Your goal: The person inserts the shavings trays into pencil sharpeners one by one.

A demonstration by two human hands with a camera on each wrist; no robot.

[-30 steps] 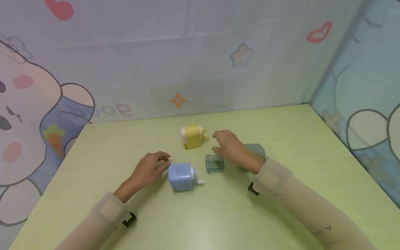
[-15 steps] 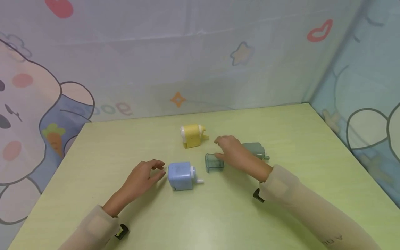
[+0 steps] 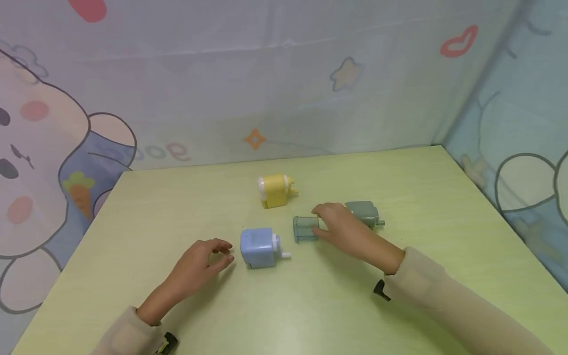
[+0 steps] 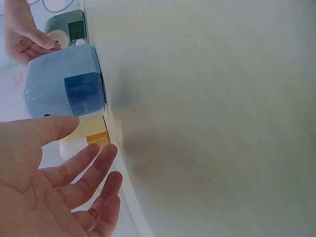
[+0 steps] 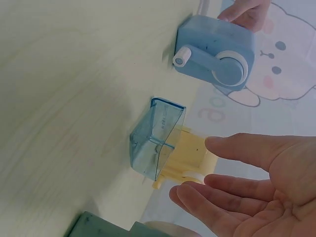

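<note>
A see-through bluish-green shavings drawer [image 3: 303, 229] rests on the table. My right hand [image 3: 345, 230] reaches over its right end in the head view, thumb overlapping it; in the right wrist view the loosely spread fingers stand apart from the drawer [image 5: 154, 140] and hold nothing. Behind that hand, partly covered, is a green hand-crank pencil sharpener [image 3: 365, 211]. My left hand [image 3: 195, 266] hovers just left of a blue crank pencil sharpener [image 3: 258, 247], its thumb and fingers parted around nothing. The left wrist view shows a dark blue drawer [image 4: 85, 94] seated in the blue sharpener.
Farther back stands a yellow crank pencil sharpener [image 3: 274, 191], its handle pointing right. The pale yellow-green table [image 3: 284, 310] ends at a printed cloth backdrop [image 3: 284, 98]. Both sleeves carry dark wrist devices.
My left hand has drawn back leftward from the blue sharpener. My right hand has shifted right and toward me, to the clear drawer's right end, uncovering the green sharpener's crank.
</note>
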